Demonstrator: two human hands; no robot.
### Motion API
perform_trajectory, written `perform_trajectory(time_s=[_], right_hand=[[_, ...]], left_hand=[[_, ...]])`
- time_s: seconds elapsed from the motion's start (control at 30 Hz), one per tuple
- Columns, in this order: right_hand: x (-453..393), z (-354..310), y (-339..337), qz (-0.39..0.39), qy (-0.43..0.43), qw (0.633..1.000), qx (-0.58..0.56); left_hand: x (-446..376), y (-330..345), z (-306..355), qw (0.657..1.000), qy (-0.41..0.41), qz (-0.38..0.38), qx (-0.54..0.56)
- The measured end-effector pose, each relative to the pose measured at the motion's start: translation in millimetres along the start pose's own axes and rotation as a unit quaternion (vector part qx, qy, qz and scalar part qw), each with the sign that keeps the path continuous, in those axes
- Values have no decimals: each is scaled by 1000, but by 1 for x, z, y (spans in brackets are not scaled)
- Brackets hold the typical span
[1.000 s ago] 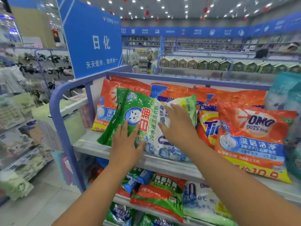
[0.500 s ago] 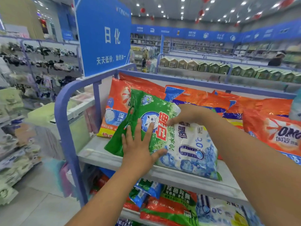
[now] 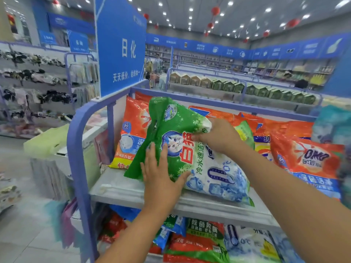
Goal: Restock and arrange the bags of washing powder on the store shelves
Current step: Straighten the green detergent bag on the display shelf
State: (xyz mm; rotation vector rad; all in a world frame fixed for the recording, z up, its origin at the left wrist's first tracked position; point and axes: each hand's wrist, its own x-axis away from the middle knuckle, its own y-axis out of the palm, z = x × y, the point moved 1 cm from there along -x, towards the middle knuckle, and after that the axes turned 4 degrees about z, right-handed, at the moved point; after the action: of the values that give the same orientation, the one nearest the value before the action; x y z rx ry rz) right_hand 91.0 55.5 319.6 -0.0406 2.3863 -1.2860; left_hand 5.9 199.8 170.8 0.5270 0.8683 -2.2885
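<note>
Green washing-powder bag (image 3: 182,154) leans on the top shelf (image 3: 133,190), long axis slanting upper-left to lower-right. Left hand (image 3: 161,179) presses flat against its lower left; right hand (image 3: 216,135) apparently pinches the upper edge.

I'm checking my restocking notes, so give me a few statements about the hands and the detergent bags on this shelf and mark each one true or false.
1. The left hand lies flat on the green and white washing powder bag. True.
2. The right hand hangs free of that bag. False: it grips the bag's upper edge.
3. The bag stands on the top shelf. True.
4. An orange OMO bag sits to its right. True.
5. The lower shelf holds no bags. False: red and green bags lie there.
</note>
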Motion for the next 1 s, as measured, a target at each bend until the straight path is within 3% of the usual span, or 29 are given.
perform_trajectory(time_s=[0.13,0.2,0.27,0.33,0.37,0.47,0.53,0.63,0.77,0.9,1.0], right_hand=[[16,-20,-26,127,-2,990,-56],[23,-29,-41,172,36,970,-166],[31,-37,-55,185,72,942,-270],[40,-41,-65,177,117,918,-335],[45,-39,-69,168,136,917,-336],[71,-23,-82,91,159,943,-278],[95,0,-84,24,200,933,-299],[137,36,-78,-11,247,904,-348],[206,64,-54,-53,328,802,-497],[260,92,-46,-24,338,781,-525],[298,116,-56,-1,340,780,-526]], left_hand=[[-8,-5,12,978,-117,70,157],[-16,-4,19,942,-201,15,268],[-24,-7,34,859,-293,-100,409],[-27,-10,47,759,-325,-225,517],[-26,-13,51,730,-329,-250,544],[-11,-19,52,686,-343,-271,582],[7,-23,47,664,-361,-299,583],[34,-34,43,664,-375,-324,560],[72,-47,48,683,-381,-367,503],[113,-55,57,684,-396,-402,462],[152,-57,78,711,-392,-399,426]])
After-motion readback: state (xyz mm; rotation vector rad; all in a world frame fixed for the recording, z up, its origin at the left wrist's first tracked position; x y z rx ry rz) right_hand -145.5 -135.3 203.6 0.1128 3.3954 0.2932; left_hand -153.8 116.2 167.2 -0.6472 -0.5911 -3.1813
